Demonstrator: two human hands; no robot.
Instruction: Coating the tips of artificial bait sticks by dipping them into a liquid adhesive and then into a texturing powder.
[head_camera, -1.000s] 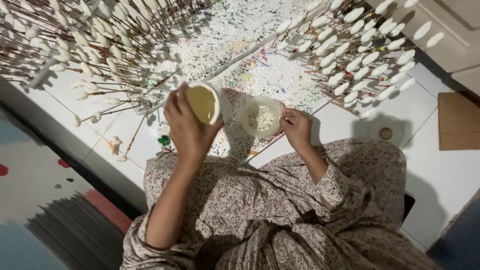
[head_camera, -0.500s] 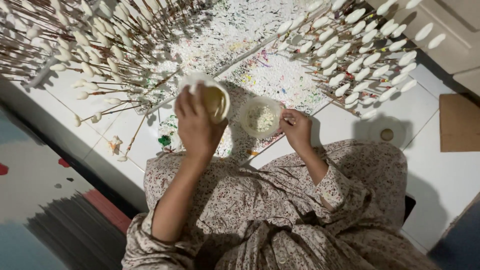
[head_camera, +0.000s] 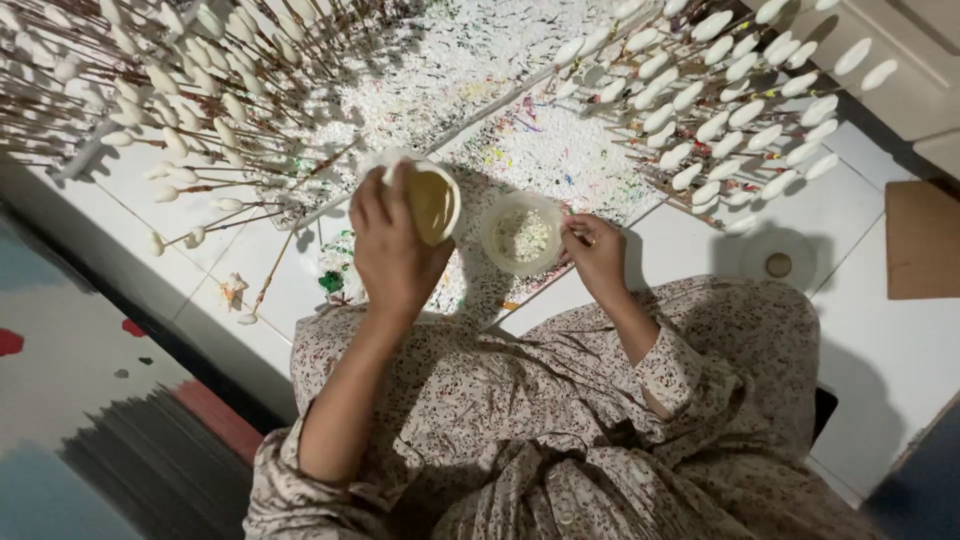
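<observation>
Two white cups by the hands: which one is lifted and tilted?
The cup of yellowish liquid in the left hand; the other cup, holding white bits, sits upright by the right hand.

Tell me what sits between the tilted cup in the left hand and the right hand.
In the head view, a small clear container of white bits stands between the cup in the left hand and the right hand, on the paint-speckled board.

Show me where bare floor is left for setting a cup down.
Bare white tile lies right of the right hand, between the round floor drain and brown board. Ahead, white-tipped sticks crowd both sides of the paint-speckled foam.
</observation>
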